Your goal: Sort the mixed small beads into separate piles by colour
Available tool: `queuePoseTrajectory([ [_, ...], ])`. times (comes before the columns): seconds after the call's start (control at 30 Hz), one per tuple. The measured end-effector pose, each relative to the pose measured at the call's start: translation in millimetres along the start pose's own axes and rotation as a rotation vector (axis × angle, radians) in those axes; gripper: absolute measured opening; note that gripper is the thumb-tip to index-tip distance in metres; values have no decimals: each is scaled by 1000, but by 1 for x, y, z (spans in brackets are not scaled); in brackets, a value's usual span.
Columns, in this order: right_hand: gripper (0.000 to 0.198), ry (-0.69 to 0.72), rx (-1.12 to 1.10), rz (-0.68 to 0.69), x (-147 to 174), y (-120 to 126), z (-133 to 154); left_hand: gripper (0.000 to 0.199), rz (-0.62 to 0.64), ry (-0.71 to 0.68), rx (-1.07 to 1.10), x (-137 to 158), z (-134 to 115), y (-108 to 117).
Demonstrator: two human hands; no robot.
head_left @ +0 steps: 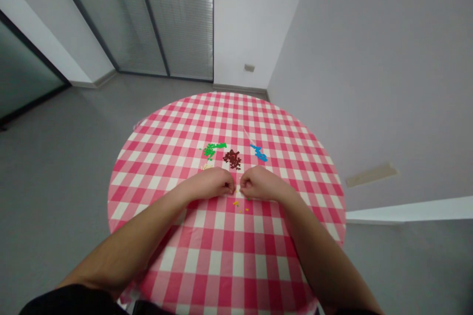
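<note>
My left hand [212,182] and my right hand [262,183] face each other over the table, a narrow gap between them. Both have their fingers curled in; whatever they may hold is too small or hidden. Just past the hands lies a pile of small dark brown pieces [232,158]. Small green pieces [210,150] form a heap to its left, and small blue pieces [259,153] one to its right. Some cream pieces [207,167] show beyond my left hand, partly covered by it. A few yellow pieces [236,203] are scattered on the near side, between the hands.
The round table wears a pink and white checked cloth [221,256]. A white wall [388,83] rises close on the right, with a strip of tape on it. Glass doors with blinds [177,19] stand beyond the table, and grey floor [66,157] lies to the left.
</note>
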State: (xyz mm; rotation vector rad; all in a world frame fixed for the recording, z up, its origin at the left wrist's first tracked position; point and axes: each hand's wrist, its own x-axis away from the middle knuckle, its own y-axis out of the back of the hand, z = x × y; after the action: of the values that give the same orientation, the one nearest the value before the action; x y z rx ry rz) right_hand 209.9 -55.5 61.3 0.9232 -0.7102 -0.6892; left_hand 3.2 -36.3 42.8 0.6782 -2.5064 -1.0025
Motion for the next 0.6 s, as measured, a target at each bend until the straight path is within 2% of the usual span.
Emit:
queuePoseTrajectory([
  [0.13,14,-247,-56,-182,15,23,-35,19,-30,-6,-36,-1,-2,2],
  [0.23,17,-374,-44,-149,21,29,-59,21,-69,2,-19,-1,-4,3],
  [0.43,20,-369,-4,-81,17,19,-71,23,-138,38,22,0,-4,2],
  [0.6,16,-347,-37,-96,14,12,-73,21,-198,73,181,1,-4,2],
])
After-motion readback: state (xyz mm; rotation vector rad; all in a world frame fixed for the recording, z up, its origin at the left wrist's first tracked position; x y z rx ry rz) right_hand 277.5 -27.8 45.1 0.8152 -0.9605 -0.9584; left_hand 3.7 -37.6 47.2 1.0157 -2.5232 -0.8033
